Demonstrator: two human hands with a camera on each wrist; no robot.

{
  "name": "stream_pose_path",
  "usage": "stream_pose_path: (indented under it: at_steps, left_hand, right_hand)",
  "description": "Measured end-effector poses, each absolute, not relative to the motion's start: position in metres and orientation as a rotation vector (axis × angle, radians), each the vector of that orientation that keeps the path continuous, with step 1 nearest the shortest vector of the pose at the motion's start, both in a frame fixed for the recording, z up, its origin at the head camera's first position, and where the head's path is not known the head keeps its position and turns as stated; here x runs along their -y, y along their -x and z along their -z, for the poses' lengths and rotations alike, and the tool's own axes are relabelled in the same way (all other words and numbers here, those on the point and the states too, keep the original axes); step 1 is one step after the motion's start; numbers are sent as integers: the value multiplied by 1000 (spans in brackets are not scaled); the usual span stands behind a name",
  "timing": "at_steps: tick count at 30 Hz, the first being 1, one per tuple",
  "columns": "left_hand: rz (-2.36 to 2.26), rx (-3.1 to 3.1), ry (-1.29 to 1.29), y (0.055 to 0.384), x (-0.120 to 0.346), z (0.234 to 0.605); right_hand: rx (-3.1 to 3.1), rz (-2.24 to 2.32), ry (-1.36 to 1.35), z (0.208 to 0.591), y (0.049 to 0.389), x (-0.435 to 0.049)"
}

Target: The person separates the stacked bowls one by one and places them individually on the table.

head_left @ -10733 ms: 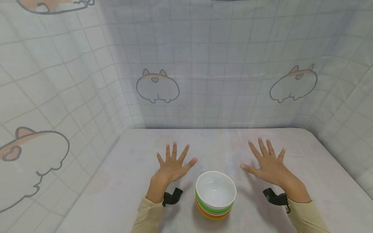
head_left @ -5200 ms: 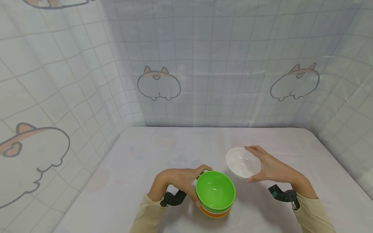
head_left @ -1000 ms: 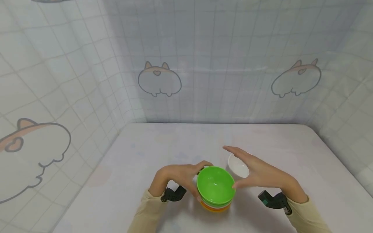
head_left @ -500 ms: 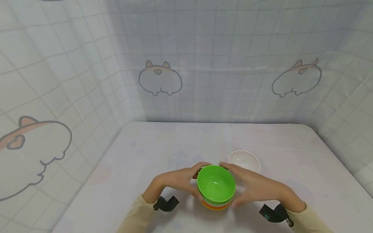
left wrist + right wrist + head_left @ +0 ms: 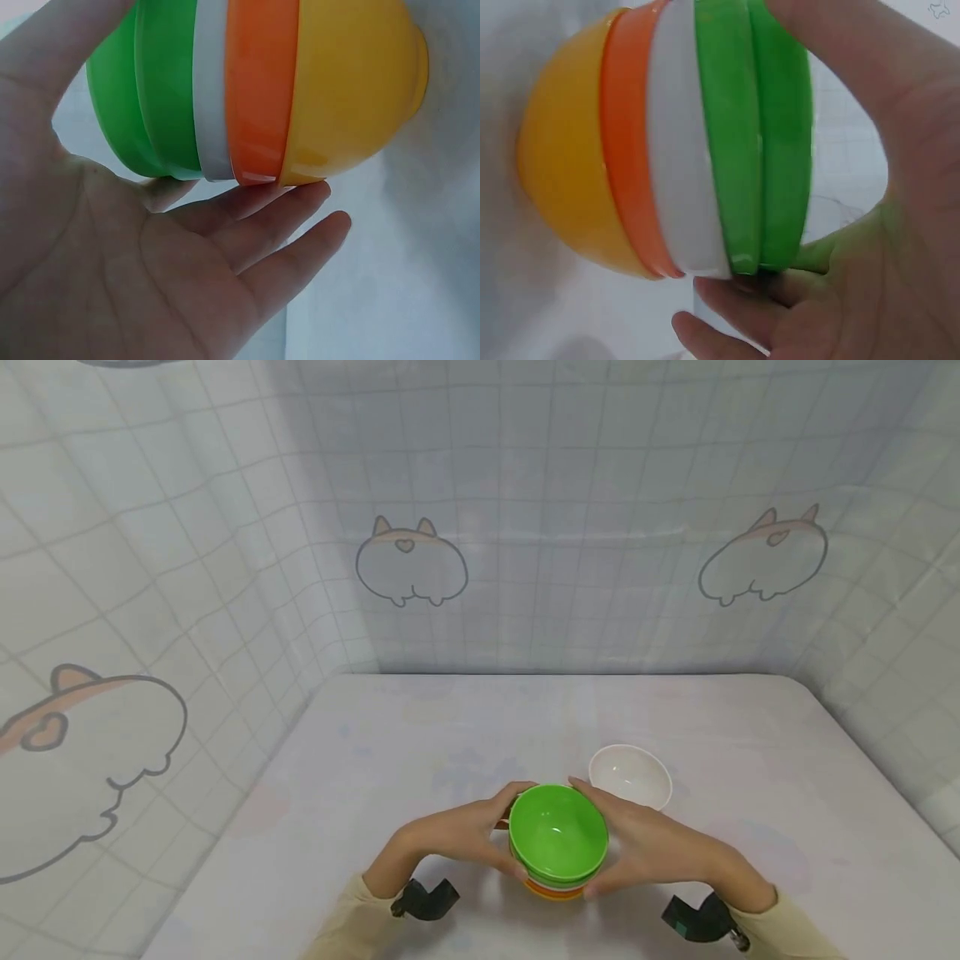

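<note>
Nested bowls stand upright in a stack [image 5: 558, 835]: two green ones on top, then white, orange and a yellow bowl [image 5: 352, 90] at the bottom. My left hand [image 5: 461, 831] grips the stack's left side, its thumb at the green bowls and fingertips along the orange and yellow ones in the left wrist view. My right hand [image 5: 652, 843] holds the other side, with thumb and fingers around the green bowls [image 5: 735, 135]; some fingertips are hidden behind. Behind the right hand, a white bowl [image 5: 630, 774] sits alone on the table, its near edge partly covered.
A pale cloth-covered table [image 5: 360, 752] spreads around the stack. Grid-patterned curtains [image 5: 570, 527] with cartoon corgi prints rise at the back and on both sides. A dark camera mount [image 5: 426, 900] is strapped at each wrist.
Over the earlier frames, the white bowl has gone from the stack's top to the table at back right, and the right hand has let go of it. That hand has come back to the stack's right side.
</note>
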State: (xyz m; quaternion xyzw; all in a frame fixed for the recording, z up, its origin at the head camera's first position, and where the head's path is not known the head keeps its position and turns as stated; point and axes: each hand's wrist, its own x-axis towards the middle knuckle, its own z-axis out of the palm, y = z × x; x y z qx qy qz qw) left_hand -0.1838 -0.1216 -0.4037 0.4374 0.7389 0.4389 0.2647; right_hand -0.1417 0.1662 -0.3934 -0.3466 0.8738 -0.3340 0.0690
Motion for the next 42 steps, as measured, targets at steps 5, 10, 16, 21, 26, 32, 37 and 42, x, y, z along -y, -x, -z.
stream_pose_path:
  at_steps: [5,10,16,21,26,32,37,42]
  left_hand:
    - [-1176,-2018,-1177,180,119,401]
    - [-1185,-2000,-1209,178,118,400]
    - [-1175,-2007,-1206,179,120,402]
    - [-1173,-1996,-1204,179,120,402]
    - [-1172,-2002,-1193,179,120,402]
    - [-1179,-2011,-1178,178,121,402]
    - [-1176,-2027,-1162,179,121,403]
    - [-1163,-2044,-1140,178,120,401]
  right_hand:
    - [-2670,1029,1022,399,142,-161]
    - [-2654,1124,1070,403,142,-157]
    - [-2570,1264,1099,408,141,-155]
    - [-2574,1278,1053,411,142,-154]
    - [-2576,1282,1032,413,143,-154]
    - [-2561,1293,1001,410,143,-154]
    - [-2516,1323,1029,406,143,-155]
    - [-2490,1347,1030,402,142,-158]
